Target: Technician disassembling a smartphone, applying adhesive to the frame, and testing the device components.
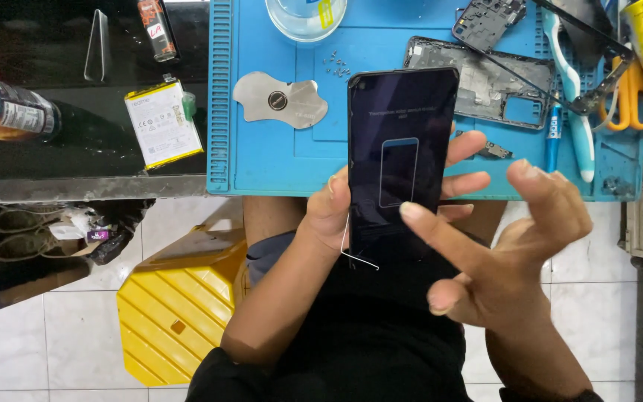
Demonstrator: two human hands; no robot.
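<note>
Near the blue mat, left hand grips the phone; right hand is loose, finger on screen; a weak hold might drop it

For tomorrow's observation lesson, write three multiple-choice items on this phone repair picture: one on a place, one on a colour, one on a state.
1. Where does the battery lie?
A. on the blue mat
B. on the dark table left of the mat
C. on the floor

2. What colour are the scissors' handles?
A. orange
B. green
C. white

3. What state is the phone in?
A. screen lit, held in the left hand
B. flat on the mat, screen off
C. held by both hands

Answers:
1 B, the battery sits beyond the mat's left edge.
2 A, the handle loops are orange.
3 A, the screen glows with a phone outline; the right hand hovers with a finger at the glass.
</note>
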